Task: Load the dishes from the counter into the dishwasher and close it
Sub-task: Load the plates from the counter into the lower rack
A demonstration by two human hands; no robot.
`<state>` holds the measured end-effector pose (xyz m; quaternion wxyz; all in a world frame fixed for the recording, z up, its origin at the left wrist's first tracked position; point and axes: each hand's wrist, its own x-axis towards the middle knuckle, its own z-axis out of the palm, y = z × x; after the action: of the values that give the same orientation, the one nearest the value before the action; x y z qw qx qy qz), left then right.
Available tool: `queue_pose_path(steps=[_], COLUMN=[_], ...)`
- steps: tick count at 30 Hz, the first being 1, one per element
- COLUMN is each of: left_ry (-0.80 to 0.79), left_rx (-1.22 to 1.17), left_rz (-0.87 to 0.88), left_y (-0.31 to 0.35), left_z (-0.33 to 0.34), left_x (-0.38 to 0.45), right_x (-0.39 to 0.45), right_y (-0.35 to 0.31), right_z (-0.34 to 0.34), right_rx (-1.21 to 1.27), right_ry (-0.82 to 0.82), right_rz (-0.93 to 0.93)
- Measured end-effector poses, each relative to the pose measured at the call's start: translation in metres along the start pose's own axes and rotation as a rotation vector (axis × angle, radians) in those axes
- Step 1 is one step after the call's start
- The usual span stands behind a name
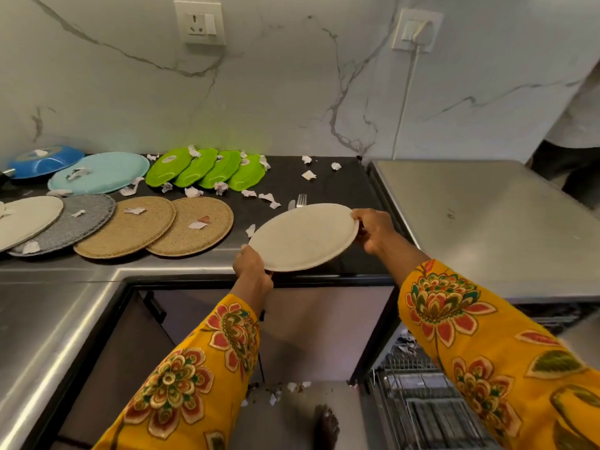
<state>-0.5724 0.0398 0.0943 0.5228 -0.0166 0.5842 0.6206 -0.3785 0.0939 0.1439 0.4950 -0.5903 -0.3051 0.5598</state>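
Both hands hold a round cream speckled plate (303, 236) at frame centre, over the black counter's (334, 186) front edge: left hand (251, 266) grips its near-left rim, right hand (373, 229) its right rim. A metal fork (301, 200) lies just behind. Woven tan round plates (156, 225), glossy green plates (207, 170) and torn paper scraps (266, 198) lie left. The wire dishwasher rack (418, 401) shows at lower right.

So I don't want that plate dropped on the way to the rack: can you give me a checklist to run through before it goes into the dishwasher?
1. Left hand grips the round cream plate at its near rim: ok.
2. Right hand grips the far rim: ok.
3. Plate lifted off the black counter: ok.
4. Plate free of paper scraps: ok.
5. Wire dishwasher rack pulled out: ok.
6. Free slot in the rack: cannot tell.
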Motion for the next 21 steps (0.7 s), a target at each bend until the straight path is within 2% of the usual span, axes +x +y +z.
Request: queue_pose_path(steps=[7,11,14,21], left_ry=[-0.192,-0.300,-0.385,-0.751], left_rx=[0.105,0.132,0.151,0.263], left_rz=[0.025,-0.029,-0.093,-0.294], left_y=[-0.036,-0.061,-0.080,-0.133], left_z=[0.016,0.029,0.039,0.064], left_x=[-0.025,-0.029,-0.032,-0.044], right_x=[-0.024,-0.028,-0.025,-0.039], right_y=[0.026,0.038,0.045,0.065], right_z=[-0.071,-0.110,-0.139,-0.210], right_rx=[-0.009,0.002,-0.080,0.011], right_ry=[0.171,0.306,0.390,0.551], right_rz=[0.050,0.040,0.015,0.069])
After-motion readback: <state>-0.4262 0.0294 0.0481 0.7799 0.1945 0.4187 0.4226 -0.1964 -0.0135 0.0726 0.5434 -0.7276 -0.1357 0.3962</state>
